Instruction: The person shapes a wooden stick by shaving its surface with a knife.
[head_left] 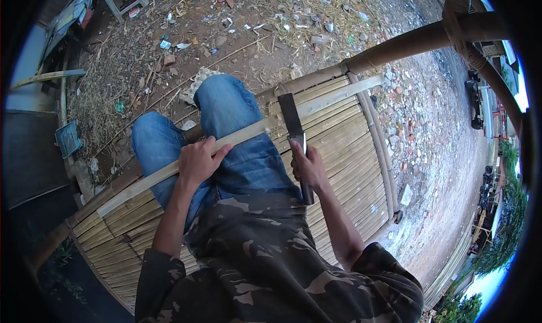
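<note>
A long pale bamboo strip [243,135] lies across my thighs in jeans, running from lower left to upper right over the slatted bench. My left hand [199,160] rests on the strip, its thumb stretched along the near edge and its fingers wrapped over it. In my right hand [309,166] is the handle of a broad dark blade [290,115]. The blade points away from me and crosses the strip just right of my knee. Small pale marks show on the strip left of the blade.
I sit on a bamboo-slat bench [350,170] with a thick bamboo rail [395,45] along its far side. Debris-strewn ground lies beyond. A plastic stool [125,0] stands at the upper left, and a blue container [68,139] is at the left.
</note>
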`<action>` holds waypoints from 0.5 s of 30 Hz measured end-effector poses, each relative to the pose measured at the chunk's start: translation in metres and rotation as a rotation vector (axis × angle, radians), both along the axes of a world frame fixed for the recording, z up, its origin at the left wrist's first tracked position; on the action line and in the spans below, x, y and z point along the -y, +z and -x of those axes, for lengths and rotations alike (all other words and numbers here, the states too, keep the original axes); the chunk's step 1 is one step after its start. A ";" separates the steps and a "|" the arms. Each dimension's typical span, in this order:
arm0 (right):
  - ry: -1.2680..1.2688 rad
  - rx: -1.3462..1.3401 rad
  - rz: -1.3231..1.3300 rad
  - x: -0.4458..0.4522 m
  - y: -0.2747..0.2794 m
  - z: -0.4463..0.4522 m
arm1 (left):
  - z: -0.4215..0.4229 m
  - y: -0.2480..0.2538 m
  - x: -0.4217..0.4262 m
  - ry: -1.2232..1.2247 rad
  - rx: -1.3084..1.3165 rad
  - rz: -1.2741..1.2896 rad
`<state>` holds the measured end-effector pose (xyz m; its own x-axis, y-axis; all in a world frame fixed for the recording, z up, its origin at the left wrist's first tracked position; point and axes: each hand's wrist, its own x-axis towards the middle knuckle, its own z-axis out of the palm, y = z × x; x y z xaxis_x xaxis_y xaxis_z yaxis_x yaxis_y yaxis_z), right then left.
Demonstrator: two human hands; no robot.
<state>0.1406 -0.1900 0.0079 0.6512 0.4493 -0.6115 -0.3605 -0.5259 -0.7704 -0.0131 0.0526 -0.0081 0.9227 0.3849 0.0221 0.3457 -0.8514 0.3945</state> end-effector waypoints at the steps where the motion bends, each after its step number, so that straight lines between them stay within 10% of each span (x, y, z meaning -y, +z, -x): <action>1: -0.133 0.022 -0.114 0.001 0.015 -0.008 | 0.004 0.000 0.003 0.009 -0.012 0.021; 4: -0.535 0.260 -0.424 0.002 0.023 -0.018 | 0.001 0.003 0.004 0.000 -0.039 0.046; 8: 0.093 0.020 0.043 0.004 -0.014 0.008 | 0.005 -0.002 0.001 -0.013 -0.019 0.000; 13: -0.573 0.244 -0.432 0.000 0.027 -0.021 | 0.002 0.001 0.004 0.004 -0.031 0.042; 15: -0.184 0.181 -0.174 -0.002 -0.012 0.005 | 0.001 0.002 0.001 0.013 -0.018 0.039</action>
<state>0.1360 -0.1877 -0.0040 0.8227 0.4019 -0.4021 -0.2857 -0.3193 -0.9036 -0.0138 0.0511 -0.0060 0.9179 0.3967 -0.0101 0.3638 -0.8310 0.4208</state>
